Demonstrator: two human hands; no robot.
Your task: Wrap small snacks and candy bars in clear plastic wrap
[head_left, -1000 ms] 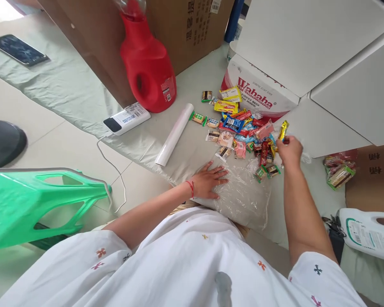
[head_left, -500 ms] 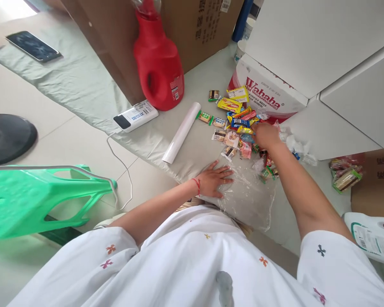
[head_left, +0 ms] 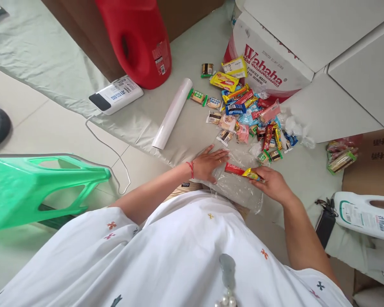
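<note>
My left hand [head_left: 207, 164] lies flat with its fingers spread, pressing the edge of a clear plastic sheet or bag [head_left: 237, 191]. Over that plastic, my right hand [head_left: 272, 184] pinches a small yellow-wrapped snack [head_left: 251, 173]. A red-wrapped snack bar [head_left: 234, 168] touches the yellow one's left end; whether the fingers hold it too, I cannot tell. Beyond both hands is a loose pile of wrapped snacks, among them a yellow packet [head_left: 224, 81], a blue packet [head_left: 235, 109] and a pink packet [head_left: 270, 111].
A white roll [head_left: 173, 114] and a power bank [head_left: 117, 94] with a cable lie to the left. Behind stand a red jug [head_left: 144, 47] and a Wahaha carton [head_left: 265, 64]. A green stool [head_left: 45, 187] is at left, a white bottle [head_left: 365, 215] at right.
My right hand has come back from the pile towards me, bringing the yellow-wrapped snack over the plastic, with the red bar beside it. My left hand stays flat on the plastic. The view has tilted down.
</note>
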